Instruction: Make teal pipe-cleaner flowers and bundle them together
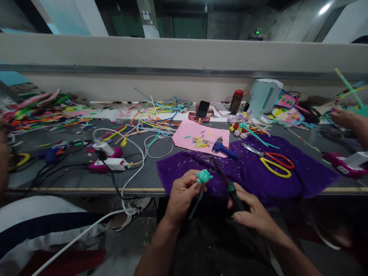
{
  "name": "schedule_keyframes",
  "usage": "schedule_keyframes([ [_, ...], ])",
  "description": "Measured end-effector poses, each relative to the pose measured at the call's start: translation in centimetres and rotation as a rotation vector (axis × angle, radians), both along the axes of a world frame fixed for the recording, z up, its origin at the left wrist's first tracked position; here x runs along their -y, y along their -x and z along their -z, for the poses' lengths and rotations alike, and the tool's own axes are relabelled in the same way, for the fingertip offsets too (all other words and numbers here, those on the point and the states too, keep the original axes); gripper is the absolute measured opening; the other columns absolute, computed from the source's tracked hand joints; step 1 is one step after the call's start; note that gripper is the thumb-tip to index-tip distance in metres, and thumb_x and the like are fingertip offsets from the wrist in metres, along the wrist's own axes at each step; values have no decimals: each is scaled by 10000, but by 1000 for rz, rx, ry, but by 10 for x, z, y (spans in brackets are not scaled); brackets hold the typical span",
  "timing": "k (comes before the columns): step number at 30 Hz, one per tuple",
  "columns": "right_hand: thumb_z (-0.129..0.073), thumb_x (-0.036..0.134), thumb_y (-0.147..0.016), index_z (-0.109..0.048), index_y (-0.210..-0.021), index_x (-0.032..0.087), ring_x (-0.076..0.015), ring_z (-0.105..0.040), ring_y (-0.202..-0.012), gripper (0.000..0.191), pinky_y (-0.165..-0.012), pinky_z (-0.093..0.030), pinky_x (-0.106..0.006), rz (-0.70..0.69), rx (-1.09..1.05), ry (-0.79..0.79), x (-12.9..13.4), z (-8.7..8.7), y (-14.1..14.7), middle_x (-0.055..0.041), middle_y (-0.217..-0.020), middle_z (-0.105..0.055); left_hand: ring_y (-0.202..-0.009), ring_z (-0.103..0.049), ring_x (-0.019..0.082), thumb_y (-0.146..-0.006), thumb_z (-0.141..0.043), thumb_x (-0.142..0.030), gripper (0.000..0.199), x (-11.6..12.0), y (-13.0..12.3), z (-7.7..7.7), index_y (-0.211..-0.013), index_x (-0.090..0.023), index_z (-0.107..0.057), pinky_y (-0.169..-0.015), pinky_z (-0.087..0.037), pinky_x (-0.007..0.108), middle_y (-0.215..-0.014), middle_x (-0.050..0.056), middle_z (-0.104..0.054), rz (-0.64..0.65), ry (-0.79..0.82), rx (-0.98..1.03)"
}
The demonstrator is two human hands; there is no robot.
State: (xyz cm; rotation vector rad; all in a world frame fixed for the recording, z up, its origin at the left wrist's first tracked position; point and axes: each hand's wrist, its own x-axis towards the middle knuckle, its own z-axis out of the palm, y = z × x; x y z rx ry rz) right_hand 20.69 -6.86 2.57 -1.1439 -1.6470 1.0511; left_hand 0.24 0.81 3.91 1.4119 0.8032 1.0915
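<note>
Just in front of the purple cloth (310, 170) on the tabletop (149, 166), the left hand (181, 195) has its fingers pinched on a turquoise fuzzy blossom with a thin stem (204, 176), while the right hand (255, 213) has its fingers wrapped round a black-handled tool with a green collar and long dark tip (237, 199), tip apart from the blossom. Judged risk: if hot (cannot tell), a wrist slip could scorch fuzz or fingers. Beyond, red-and-yellow-handled metal scissors (262, 153) lie on the cloth's right, a blue glue gun (220, 147) at its far-left edge.
</note>
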Motion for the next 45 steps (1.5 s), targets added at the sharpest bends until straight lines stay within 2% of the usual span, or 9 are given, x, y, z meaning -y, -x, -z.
schedule_keyframes([
  [3,-583,318,-712,-580,-779,207,-204,-458,-839,130,-747,-368,-315,23,130,-66,6,-4,-12,-26,-842,-461,-590,-462,120,-745,-599,-278,153,-1,4,2,-679,-162,-674,-528,-343,214,-673,29,-564,-105,-78,-73],
  [6,-586,223,-709,-572,-812,214,-207,-463,-873,104,-759,-380,-316,60,259,-123,14,-10,-21,-38,-900,-452,-631,-487,136,-722,-620,-270,127,-2,6,1,-653,-173,-667,-569,-355,216,-665,18,-573,-191,-140,-142],
  [9,-578,168,-703,-565,-829,216,-217,-466,-909,135,-773,-395,-325,36,360,-148,21,-15,-27,-57,-958,-454,-644,-498,133,-709,-630,-253,104,-2,7,2,-641,-181,-661,-596,-361,211,-657,7,-572,-231,-173,-177],
  [15,-582,182,-697,-559,-818,199,-203,-475,-845,124,-699,-428,-318,-69,492,-128,28,-19,-27,-60,-938,-457,-643,-514,119,-730,-605,-234,97,-5,8,11,-667,-172,-646,-616,-376,208,-660,-1,-572,-233,-270,-224],
  [25,-607,191,-666,-510,-737,181,-191,-469,-867,121,-712,-425,-322,-97,572,-108,29,-26,-26,-44,-975,-439,-658,-543,110,-752,-574,-193,83,-6,8,15,-701,-168,-635,-635,-410,210,-694,4,-597,-243,-457,-304],
  [31,-604,199,-669,-526,-752,184,-186,-474,-851,115,-706,-425,-321,-99,552,-86,30,-22,-27,-39,-966,-447,-648,-524,107,-769,-571,-220,106,-7,8,19,-698,-161,-623,-627,-395,204,-683,1,-578,-211,-417,-321],
  [38,-575,186,-691,-530,-761,185,-180,-480,-833,83,-695,-419,-308,-125,475,-71,30,-25,-27,-40,-943,-472,-617,-471,101,-802,-536,-264,159,-6,10,21,-721,-156,-620,-582,-354,197,-647,-9,-516,-124,-354,-330],
  [45,-575,171,-681,-515,-743,181,-179,-479,-840,86,-702,-411,-306,-112,464,-57,29,-26,-25,-37,-942,-472,-615,-473,104,-820,-504,-306,220,-4,8,20,-709,-154,-617,-564,-336,198,-648,-6,-537,-109,-246,-339],
])
